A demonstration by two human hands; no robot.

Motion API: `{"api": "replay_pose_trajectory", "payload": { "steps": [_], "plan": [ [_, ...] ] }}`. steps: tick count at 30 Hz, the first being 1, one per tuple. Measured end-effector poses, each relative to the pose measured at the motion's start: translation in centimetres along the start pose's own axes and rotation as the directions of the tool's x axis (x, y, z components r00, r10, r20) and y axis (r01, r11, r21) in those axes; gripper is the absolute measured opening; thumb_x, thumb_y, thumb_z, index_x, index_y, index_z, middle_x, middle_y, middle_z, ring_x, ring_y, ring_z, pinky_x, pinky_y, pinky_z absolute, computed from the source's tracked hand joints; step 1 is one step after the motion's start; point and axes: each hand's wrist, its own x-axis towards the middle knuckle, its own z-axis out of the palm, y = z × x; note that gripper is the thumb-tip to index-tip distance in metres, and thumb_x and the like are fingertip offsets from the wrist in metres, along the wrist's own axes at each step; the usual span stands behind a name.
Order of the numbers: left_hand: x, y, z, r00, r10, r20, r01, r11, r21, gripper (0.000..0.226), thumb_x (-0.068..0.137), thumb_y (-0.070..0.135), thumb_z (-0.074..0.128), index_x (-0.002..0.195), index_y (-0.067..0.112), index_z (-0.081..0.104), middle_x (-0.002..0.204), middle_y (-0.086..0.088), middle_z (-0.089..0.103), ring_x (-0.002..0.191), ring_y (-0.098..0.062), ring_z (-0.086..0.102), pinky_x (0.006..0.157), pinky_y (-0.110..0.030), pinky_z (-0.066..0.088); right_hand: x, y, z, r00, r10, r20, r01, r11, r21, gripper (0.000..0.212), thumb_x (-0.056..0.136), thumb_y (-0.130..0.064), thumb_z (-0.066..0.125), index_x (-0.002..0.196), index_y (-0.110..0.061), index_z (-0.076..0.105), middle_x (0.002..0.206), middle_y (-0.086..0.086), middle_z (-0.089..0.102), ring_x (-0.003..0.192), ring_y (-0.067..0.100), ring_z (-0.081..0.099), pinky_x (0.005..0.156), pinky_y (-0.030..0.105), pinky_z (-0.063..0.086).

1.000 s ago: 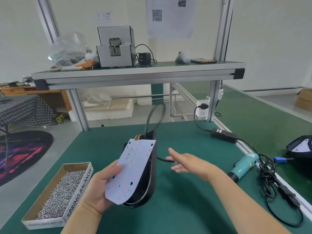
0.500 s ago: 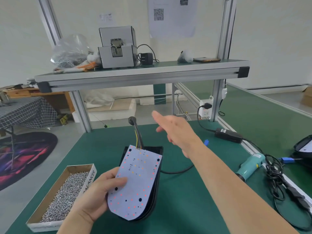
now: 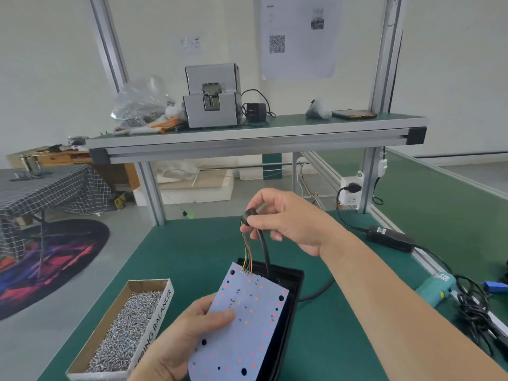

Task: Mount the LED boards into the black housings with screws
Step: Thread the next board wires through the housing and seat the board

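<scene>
Through the head camera I see my left hand at the near edge, gripping the white, rounded LED board dotted with red and orange points. The thumb lies flat on the board's face near its left edge, and the other fingers are hidden behind it. The board is tilted, its right side sitting in the shallow black plastic housing, which lies on the green surface.

Farther off and higher, my right hand pinches the thick end of a black cable between thumb and forefinger, with the remaining fingers loosely curled. Below that pinch, thin coloured wires drop to the board's far edge, and the cable itself runs down into the housing's far end.

Just left of my left hand lies an open cardboard box of small silver screws. A teal handheld tool rests near the surface's right edge.
</scene>
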Motion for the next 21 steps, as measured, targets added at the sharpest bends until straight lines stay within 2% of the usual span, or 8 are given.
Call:
{"api": "replay_pose_trajectory", "payload": {
  "steps": [3,6,7,9,12,14,18,21],
  "plan": [
    [0.1,0.4,-0.3,1.0,0.021,-0.015,-0.022,0.995,-0.094,0.057,0.072,0.013,0.078,0.124,-0.006,0.064,0.127,-0.036,0.059,0.106,-0.049,0.065,0.096,-0.058,0.052,-0.7,0.7,-0.5,0.998,-0.037,-0.047,0.039,0.999,0.037,0.016,0.091,0.006,0.066,0.091,-0.009,0.062,0.094,0.022,0.072,0.088,0.026,0.074,0.068,0.021,0.054],
    [0.4,0.6,-0.9,0.997,0.062,-0.044,-0.069,0.978,-0.195,0.043,0.082,0.004,0.064,0.124,-0.004,0.064,0.129,-0.036,0.058,0.102,-0.048,0.067,0.091,-0.058,0.053,-1.6,1.5,-1.0,0.995,-0.027,-0.092,0.033,0.997,0.063,0.011,0.09,0.001,0.071,0.091,-0.009,0.065,0.091,0.007,0.073,0.091,0.024,0.076,0.088,0.028,0.057],
    [0.5,0.7,-1.0,0.996,0.069,-0.053,-0.079,0.972,-0.222,0.041,0.084,0.004,0.06,0.124,-0.003,0.064,0.127,-0.035,0.06,0.099,-0.047,0.069,0.087,-0.057,0.057,-1.9,1.8,-0.9,0.994,-0.028,-0.106,0.031,0.999,0.028,0.012,0.089,-0.001,0.072,0.089,-0.011,0.066,0.089,0.006,0.075,0.087,0.018,0.076,0.085,0.024,0.057],
    [0.8,0.9,-1.1,0.993,0.076,-0.085,-0.095,0.964,-0.25,0.038,0.088,0.01,0.053,0.121,0.0,0.067,0.123,-0.032,0.064,0.094,-0.044,0.071,0.079,-0.052,0.06,-2.3,2.4,-0.3,0.982,-0.088,-0.166,0.052,0.977,-0.208,0.016,0.085,-0.007,0.075,0.081,-0.02,0.068,0.084,0.001,0.076,0.074,0.006,0.07,0.073,0.019,0.054],
    [1.0,1.4,-0.9,0.986,0.09,-0.141,-0.124,0.959,-0.255,0.037,0.082,0.015,0.06,0.116,0.004,0.072,0.114,-0.027,0.069,0.088,-0.039,0.073,0.073,-0.048,0.061,-2.6,3.4,0.5,0.956,-0.212,-0.201,0.075,0.843,-0.532,0.016,0.082,-0.02,0.08,0.076,-0.031,0.07,0.091,-0.007,0.07,0.088,0.007,0.063,0.083,0.024,0.049],
    [0.9,1.8,-0.9,0.983,0.092,-0.161,-0.131,0.958,-0.257,0.035,0.081,0.015,0.06,0.112,0.002,0.073,0.108,-0.025,0.072,0.084,-0.038,0.074,0.068,-0.044,0.061,-2.8,3.6,0.8,0.95,-0.254,-0.184,0.105,0.811,-0.575,0.015,0.083,-0.024,0.08,0.077,-0.034,0.071,0.096,-0.005,0.066,0.097,0.008,0.057,0.088,0.025,0.045],
    [0.7,2.6,-1.0,0.986,0.102,-0.134,-0.131,0.966,-0.224,0.035,0.085,0.007,0.061,0.118,-0.002,0.068,0.11,-0.026,0.07,0.085,-0.038,0.073,0.071,-0.045,0.06,-2.6,4.3,1.3,0.938,-0.334,-0.089,0.187,0.708,-0.681,0.007,0.087,-0.023,0.075,0.085,-0.029,0.078,0.085,-0.002,0.067,0.093,0.014,0.046,0.085,0.028,0.041],
    [0.6,3.2,-0.7,0.988,0.116,-0.102,-0.128,0.983,-0.128,0.044,0.08,0.016,0.067,0.12,-0.002,0.067,0.117,-0.03,0.067,0.092,-0.04,0.071,0.075,-0.045,0.059,-2.2,4.9,1.9,0.923,-0.384,-0.016,0.219,0.56,-0.799,0.012,0.087,-0.013,0.066,0.081,-0.017,0.077,0.083,-0.001,0.061,0.086,0.021,0.042,0.08,0.037,0.042]
  ]
}}
